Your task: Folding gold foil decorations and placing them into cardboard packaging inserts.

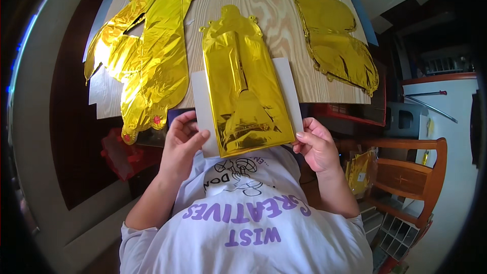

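In front of my chest, a gold foil balloon [238, 76] lies folded into a long, flat strip over a white card [289, 89]. The card shows as a plain margin on both sides of the foil. My left hand [181, 144] pinches the card's lower left edge, thumb on top and fingers partly hidden behind. At the lower right corner, my right hand [317, 144] grips the card's edge close to the foil. The balloon's tabbed far end rests over the wooden table [266, 0], while its near end reaches past the table's front edge.
Crumpled gold foil balloons [162, 45] cover the table's left side, one drooping over the front edge. Another flat gold foil balloon [332, 25] lies on the right. A wooden chair [406, 172] stands at the lower right, beside a bag of gold foil [361, 171]. A red object [122, 152] sits below left.
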Tool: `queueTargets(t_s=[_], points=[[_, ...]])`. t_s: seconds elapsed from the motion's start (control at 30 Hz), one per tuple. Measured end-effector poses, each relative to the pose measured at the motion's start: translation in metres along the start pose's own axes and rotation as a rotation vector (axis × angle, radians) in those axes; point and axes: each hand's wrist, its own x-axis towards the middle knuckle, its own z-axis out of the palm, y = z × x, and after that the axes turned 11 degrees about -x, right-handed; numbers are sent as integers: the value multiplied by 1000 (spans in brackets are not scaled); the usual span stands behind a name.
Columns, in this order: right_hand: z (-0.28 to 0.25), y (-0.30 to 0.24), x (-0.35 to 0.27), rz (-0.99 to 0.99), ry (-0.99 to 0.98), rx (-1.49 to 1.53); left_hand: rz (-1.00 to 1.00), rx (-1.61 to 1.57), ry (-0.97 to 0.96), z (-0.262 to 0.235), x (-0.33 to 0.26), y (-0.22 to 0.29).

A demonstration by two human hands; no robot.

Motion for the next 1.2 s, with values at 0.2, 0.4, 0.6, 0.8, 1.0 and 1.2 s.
queueTargets(t_s=[0.2,0.4,0.6,0.8,1.0,1.2], points=[[1,0,-25,-28,-64,-132,-90,31,-146,9,-19,4],[10,-11,-38,-64,-125,-150,-57,118,-313,12,-28,17],[37,-39,-65,-269,-52,-213,143,174,-352,39,-32,41],[-1,-14,9,-281,78,-305,411,624,-145,50,15,14],[-1,-23,34,-335,208,-445,1110,1464,-255,51,39,24],[10,-48,35,-430,577,-1260,1094,1500,-638,54,79,24]])
